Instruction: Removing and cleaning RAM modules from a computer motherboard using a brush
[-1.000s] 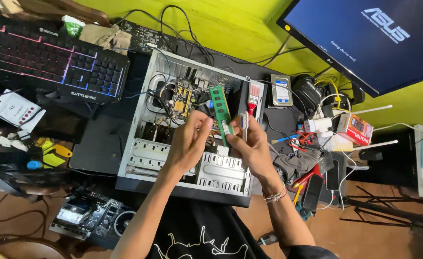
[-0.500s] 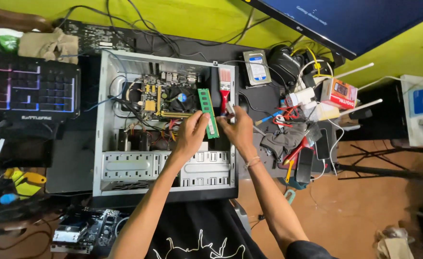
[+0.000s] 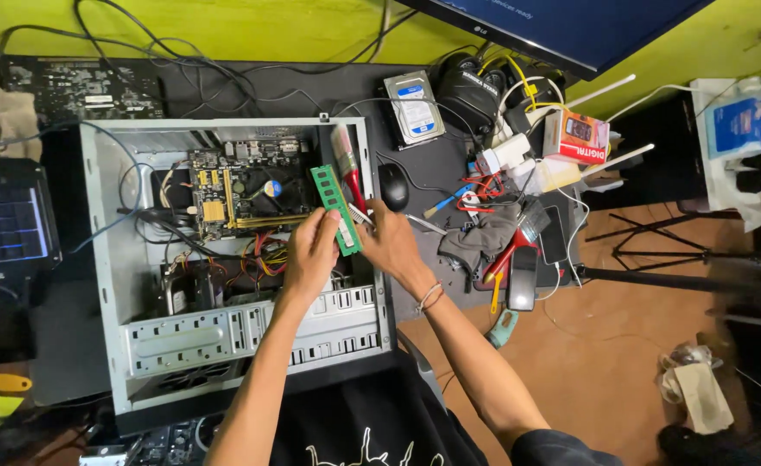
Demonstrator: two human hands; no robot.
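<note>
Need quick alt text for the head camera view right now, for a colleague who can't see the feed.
Two bare hands hold a green memory stick over an open computer case lying on its side: the left hand grips its lower end, and the right hand holds a small brush-like tool against it. The motherboard shows inside; a hard drive, mouse and loose cables lie on the desk beside it.

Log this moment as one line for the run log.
left hand: holds green memory stick | right hand: holds small toothbrush-like brush against stick | below: open grey metal computer case
</note>
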